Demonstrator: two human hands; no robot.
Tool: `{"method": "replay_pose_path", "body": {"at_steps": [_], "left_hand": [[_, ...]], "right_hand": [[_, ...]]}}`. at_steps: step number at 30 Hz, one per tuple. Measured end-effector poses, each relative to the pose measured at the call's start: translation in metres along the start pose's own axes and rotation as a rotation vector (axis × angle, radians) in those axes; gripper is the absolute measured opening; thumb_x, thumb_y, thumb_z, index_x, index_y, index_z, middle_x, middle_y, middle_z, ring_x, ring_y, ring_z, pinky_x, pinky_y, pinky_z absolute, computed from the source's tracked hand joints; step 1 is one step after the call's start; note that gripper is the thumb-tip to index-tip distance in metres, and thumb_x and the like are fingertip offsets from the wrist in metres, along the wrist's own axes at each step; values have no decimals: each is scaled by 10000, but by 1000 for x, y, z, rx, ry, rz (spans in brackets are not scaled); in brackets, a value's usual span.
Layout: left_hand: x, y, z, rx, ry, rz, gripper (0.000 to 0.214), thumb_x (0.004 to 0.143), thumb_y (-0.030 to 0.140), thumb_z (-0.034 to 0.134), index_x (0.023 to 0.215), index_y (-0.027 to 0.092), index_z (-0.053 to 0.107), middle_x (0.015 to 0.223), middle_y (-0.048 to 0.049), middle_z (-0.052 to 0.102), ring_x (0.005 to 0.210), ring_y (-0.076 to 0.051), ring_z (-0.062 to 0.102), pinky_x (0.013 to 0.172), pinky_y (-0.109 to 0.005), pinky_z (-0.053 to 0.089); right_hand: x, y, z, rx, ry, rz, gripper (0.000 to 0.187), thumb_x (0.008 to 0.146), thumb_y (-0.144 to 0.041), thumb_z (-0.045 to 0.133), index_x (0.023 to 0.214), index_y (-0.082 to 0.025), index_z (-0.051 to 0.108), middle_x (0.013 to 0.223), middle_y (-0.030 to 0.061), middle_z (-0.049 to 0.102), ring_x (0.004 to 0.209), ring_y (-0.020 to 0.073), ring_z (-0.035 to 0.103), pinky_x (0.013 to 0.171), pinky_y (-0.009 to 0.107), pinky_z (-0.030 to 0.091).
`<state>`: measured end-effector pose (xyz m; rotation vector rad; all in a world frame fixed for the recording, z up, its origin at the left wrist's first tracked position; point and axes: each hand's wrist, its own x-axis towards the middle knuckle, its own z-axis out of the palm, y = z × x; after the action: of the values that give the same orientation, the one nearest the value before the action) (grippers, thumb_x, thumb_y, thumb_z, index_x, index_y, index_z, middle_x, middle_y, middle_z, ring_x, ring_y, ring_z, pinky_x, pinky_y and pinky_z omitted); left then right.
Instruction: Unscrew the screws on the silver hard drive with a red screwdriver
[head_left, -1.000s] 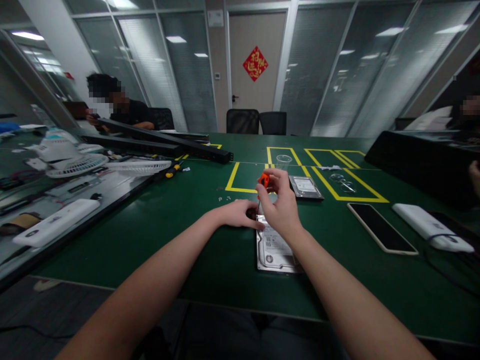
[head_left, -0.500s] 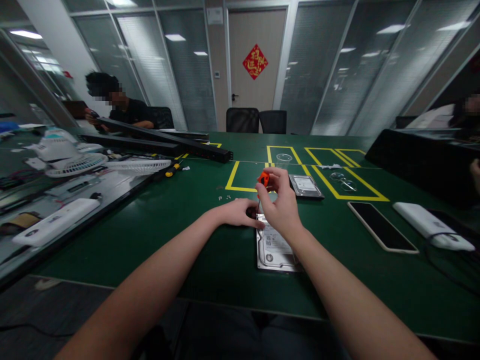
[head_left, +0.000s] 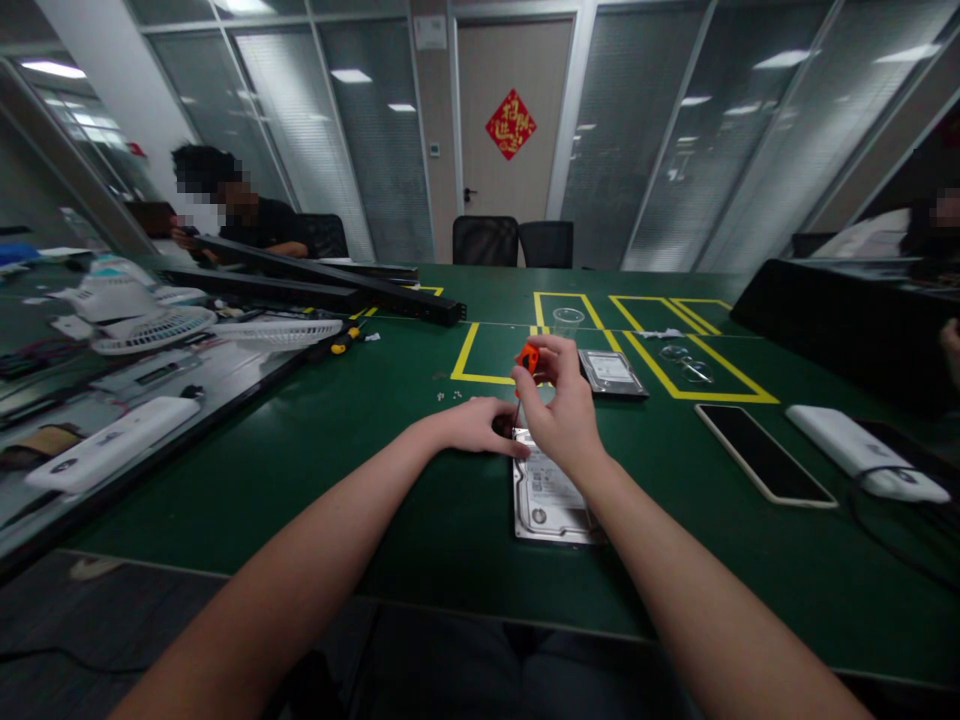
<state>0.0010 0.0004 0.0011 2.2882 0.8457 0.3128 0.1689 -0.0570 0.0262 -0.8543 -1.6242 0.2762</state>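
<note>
The left arm and right arm, both bare, are stretched toward the middle. The left hand is set low, thumb pointed right. The right hand is held higher, fingers curled.

Bare left hand, bare right hand, bare forearms, dark, dimly lit trousers

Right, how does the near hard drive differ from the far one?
The near hard drive has the left hand at its far end and the screwdriver, held in the right hand, pointing down toward it; the far hard drive has no tool over it.
The near hard drive is partly covered by the hands; the far hard drive is almost fully visible.
Both lie flat on the green table, label up.
</note>
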Motion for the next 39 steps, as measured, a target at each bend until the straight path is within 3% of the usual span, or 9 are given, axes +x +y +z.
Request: {"method": "replay_pose_path", "body": {"at_steps": [23, 31, 34, 39], "left_hand": [[0, -2, 0, 10, -12, 7, 644, 766, 670, 799, 1176, 181, 712, 1136, -101, 751, 959, -262, 688, 823, -352, 499], [1, -2, 0, 24, -1, 21, 617, 764, 679, 795, 1124, 183, 725, 1061, -85, 757, 918, -252, 683, 787, -335, 490], [2, -2, 1, 48, 6, 15, 601, 758, 678, 796, 1087, 180, 720, 1034, -79, 754, 902, -249, 676, 776, -333, 484], [1, -1, 0, 57, 6, 8, 580, 753, 675, 796, 1038, 178, 712, 1000, -68, 749, 882, -241, 670, 769, -330, 472]], "right_hand": [[3, 2, -1, -96, 23, -111, 307, 984, -222, 629, 1277, -306, 596, 1180, 60, 683, 1000, 228, 679, 804, 425, 593], [1, 0, -2, -20, 11, -31, 278, 1070, -299, 477, 1324, -298, 592, 1243, 82, 683, 1142, 248, 668, 939, 477, 585], [1, 3, -3, -38, 16, -62, 300, 1080, -271, 436, 1325, -301, 606, 1247, 80, 688, 1173, 248, 658, 1022, 506, 555], [1, 5, -3, -61, 19, -94, 335, 1070, -228, 427, 1336, -317, 610, 1242, 74, 686, 1147, 239, 657, 1015, 497, 557]]}}
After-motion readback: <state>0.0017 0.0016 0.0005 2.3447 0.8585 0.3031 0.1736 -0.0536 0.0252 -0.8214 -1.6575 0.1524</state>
